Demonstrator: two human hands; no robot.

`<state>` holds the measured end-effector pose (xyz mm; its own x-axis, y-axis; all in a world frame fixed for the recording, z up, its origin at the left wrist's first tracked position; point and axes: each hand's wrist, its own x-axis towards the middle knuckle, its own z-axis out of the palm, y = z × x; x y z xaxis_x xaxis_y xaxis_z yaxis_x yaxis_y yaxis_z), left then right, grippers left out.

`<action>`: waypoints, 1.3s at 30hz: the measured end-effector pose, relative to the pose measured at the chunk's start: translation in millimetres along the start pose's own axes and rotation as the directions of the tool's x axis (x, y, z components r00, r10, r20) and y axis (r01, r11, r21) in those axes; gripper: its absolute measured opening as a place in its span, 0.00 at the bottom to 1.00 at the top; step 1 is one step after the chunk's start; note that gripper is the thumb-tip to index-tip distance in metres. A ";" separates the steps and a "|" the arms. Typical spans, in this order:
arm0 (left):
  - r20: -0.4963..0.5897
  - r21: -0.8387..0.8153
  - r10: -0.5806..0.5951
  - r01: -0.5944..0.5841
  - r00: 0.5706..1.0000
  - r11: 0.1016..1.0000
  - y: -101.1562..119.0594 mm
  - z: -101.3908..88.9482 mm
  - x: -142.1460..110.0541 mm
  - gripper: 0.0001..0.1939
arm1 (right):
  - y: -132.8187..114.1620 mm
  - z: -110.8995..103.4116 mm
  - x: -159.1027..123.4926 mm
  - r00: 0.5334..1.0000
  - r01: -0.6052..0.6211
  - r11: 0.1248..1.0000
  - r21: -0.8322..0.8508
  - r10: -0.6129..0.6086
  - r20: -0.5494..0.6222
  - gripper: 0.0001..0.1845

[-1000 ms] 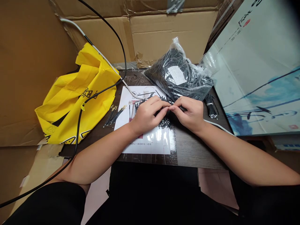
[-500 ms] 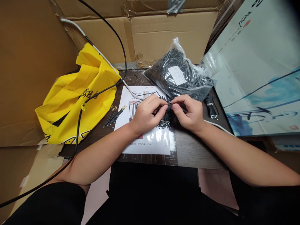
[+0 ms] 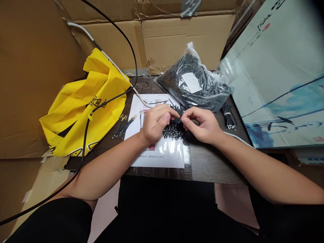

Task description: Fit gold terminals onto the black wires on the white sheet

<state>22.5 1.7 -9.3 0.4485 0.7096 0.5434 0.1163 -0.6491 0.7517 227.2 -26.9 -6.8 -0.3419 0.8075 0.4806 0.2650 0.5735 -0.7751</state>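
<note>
My left hand (image 3: 157,123) hangs over the printed sheet with thumb and forefinger apart, holding nothing I can see. Its forefinger tip comes close to my right fingertips. Thumb and forefinger of my right hand (image 3: 202,125) are pinched together; whatever is between them is too small or hidden to make out. Below and between both hands lies a pile of short black wires (image 3: 174,132) with shiny ends. Part of the pile is covered by my left hand. The white printed sheet (image 3: 162,162) lies under the wires on the dark table.
Behind the hands sits a clear plastic bag (image 3: 172,76) full of black pieces. Wires with gold-coloured ends (image 3: 125,125) lie left, a tied black bundle (image 3: 228,116) right. A yellow bag (image 3: 108,101), a hanging black cable (image 3: 86,138) and cardboard walls (image 3: 187,37) surround the table.
A short black piece was pinched between the fingertips of both hands. Now my left thumb has lifted away and opened, while my right hand has lowered slightly, still pinched.
</note>
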 end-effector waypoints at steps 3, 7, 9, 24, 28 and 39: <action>-0.052 -0.184 -0.084 0.073 0.995 0.980 -1.8 -0.5 -1.0 0.35 | -5.2 -2.5 0.1 0.993 -0.067 0.990 0.122 0.054 0.109 0.05; -0.022 -0.356 -0.180 0.161 0.983 0.921 -1.1 -1.7 1.1 0.42 | -9.2 -3.3 -1.1 0.988 -0.084 0.988 0.132 0.066 0.137 0.06; -0.008 -0.399 -0.207 0.187 0.978 0.898 -0.9 -3.1 2.9 0.44 | -10.8 -3.2 -1.8 0.983 -0.106 0.981 0.160 0.079 0.165 0.06; 0.095 -0.397 -0.233 0.251 0.968 0.883 -5.2 -4.0 0.9 0.21 | -13.6 -5.9 -1.0 0.981 -0.172 0.949 0.264 0.143 0.128 0.08; 0.077 -0.475 -0.287 0.288 0.955 0.832 -4.2 -1.4 3.4 0.16 | -1.8 -8.9 2.8 0.946 -0.130 0.951 0.281 0.204 -0.253 0.10; -0.051 -0.403 -0.363 0.314 0.930 0.860 12.0 9.8 8.4 0.16 | 11.7 6.2 -0.5 0.910 -0.176 0.930 0.323 0.279 -0.308 0.10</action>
<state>36.4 -2.8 0.6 0.3302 0.9099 0.2511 -0.1166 -0.2247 0.9674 224.9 -21.4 -18.7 0.0402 0.9369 0.3474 0.0158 0.3471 -0.9377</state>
